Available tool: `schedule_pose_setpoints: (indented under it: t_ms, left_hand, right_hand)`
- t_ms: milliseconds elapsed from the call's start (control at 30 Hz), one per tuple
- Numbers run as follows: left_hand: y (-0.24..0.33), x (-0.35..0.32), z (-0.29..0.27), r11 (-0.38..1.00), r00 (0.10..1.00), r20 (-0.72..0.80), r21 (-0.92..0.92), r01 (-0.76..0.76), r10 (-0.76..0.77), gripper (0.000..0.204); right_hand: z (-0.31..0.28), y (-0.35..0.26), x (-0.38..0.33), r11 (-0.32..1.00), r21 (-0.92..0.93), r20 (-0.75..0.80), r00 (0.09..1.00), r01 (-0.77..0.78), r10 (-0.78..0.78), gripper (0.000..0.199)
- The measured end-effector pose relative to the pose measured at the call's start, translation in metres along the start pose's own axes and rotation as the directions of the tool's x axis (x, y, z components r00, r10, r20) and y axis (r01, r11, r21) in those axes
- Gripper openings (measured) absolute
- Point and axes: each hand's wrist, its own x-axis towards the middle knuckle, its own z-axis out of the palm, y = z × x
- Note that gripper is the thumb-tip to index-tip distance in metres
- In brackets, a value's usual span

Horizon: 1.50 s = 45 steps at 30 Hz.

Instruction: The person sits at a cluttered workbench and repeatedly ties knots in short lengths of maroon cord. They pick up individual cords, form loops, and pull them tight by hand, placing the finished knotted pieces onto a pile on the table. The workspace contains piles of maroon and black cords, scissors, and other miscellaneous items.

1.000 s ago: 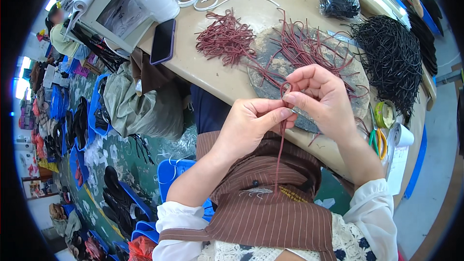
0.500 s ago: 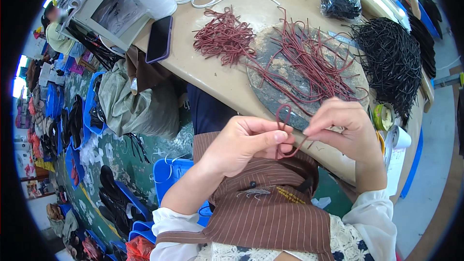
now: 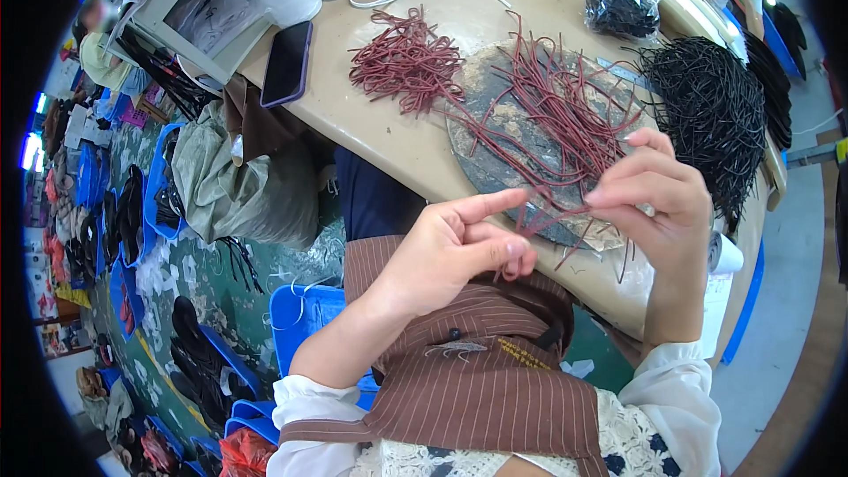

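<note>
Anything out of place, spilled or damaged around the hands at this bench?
Nothing looks spilled or broken. The left hand and right hand pinch a dark red cord between them. One oddity: a dark phone lies at the table rim, one end overhanging.

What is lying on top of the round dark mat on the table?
Loose dark red cords are spread across the round mat, some trailing to the left hand and right hand. The mat's near edge is hidden behind the hands.
</note>
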Motion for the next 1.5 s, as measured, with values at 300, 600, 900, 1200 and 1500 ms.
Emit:
schedule_pose_setpoints:
  t_ms: [300, 600, 900, 1200, 1500]
  left_hand:
    - [0.01, -0.011, 0.023, 0.938, 0.951, 0.006, 0.16, -0.306, 0.309, 0.082]
    - [-0.002, -0.001, 0.017, 0.953, 0.964, -0.053, 0.171, -0.25, 0.262, 0.033]
    - [-0.011, 0.002, 0.011, 0.953, 0.931, -0.243, 0.2, -0.227, 0.273, 0.018]
    - [-0.023, 0.0, 0.006, 0.965, 0.926, -0.276, 0.109, -0.238, 0.259, 0.024]
    - [-0.034, 0.007, 0.005, 0.968, 0.961, -0.248, -0.187, -0.17, 0.121, 0.024]
  right_hand:
    - [0.04, 0.01, -0.017, 0.284, 0.783, 0.45, 0.82, -0.553, 0.354, 0.007]
    - [0.022, -0.017, -0.018, 0.35, 0.791, 0.421, 0.861, -0.503, 0.286, 0.024]
    - [0.055, -0.013, -0.017, 0.73, 0.565, 0.154, 0.919, -0.384, 0.364, 0.01]
    - [0.063, -0.022, -0.015, 0.557, 0.45, 0.341, 0.71, -0.698, 0.616, 0.012]
    - [0.06, -0.019, -0.013, 0.782, 0.293, 0.228, 0.834, -0.551, 0.502, 0.015]
